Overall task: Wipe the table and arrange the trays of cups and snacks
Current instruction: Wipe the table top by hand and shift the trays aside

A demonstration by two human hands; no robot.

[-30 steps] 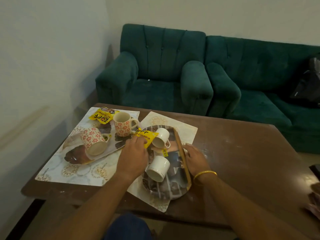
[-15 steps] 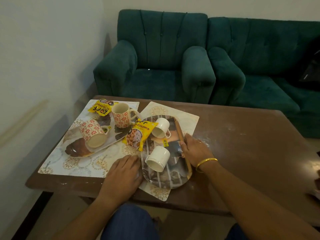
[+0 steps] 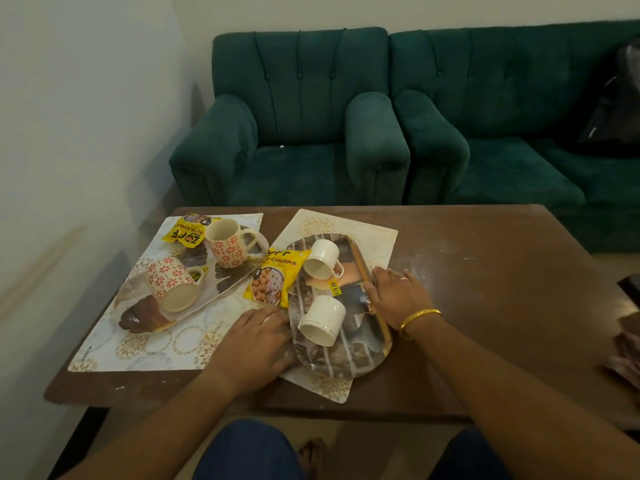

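An oval patterned tray (image 3: 349, 358) lies on a placemat (image 3: 375, 233) on the brown table (image 3: 485, 271). Two white cups (image 3: 323, 259) (image 3: 322, 322) lie tipped over on it, and a yellow snack packet (image 3: 273, 277) leans on its left edge. My left hand (image 3: 256, 341) grips the tray's left rim. My right hand (image 3: 398, 296) grips the right rim. To the left, a leaf-shaped tray (image 3: 145, 317) holds one upright floral mug (image 3: 227, 245), one tipped floral mug (image 3: 171, 284) and a second yellow packet (image 3: 185, 232).
A green armchair (image 3: 294, 126) and green sofa (image 3: 519, 116) stand behind the table. A wall runs along the left. A crumpled cloth (image 3: 627, 355) lies at the table's right edge. The left tray sits on its own placemat (image 3: 138, 351).
My left hand let go of the yellow packet, which now leans on the tray's edge, and moved down to the oval tray's left rim. My right hand stayed on the right rim.
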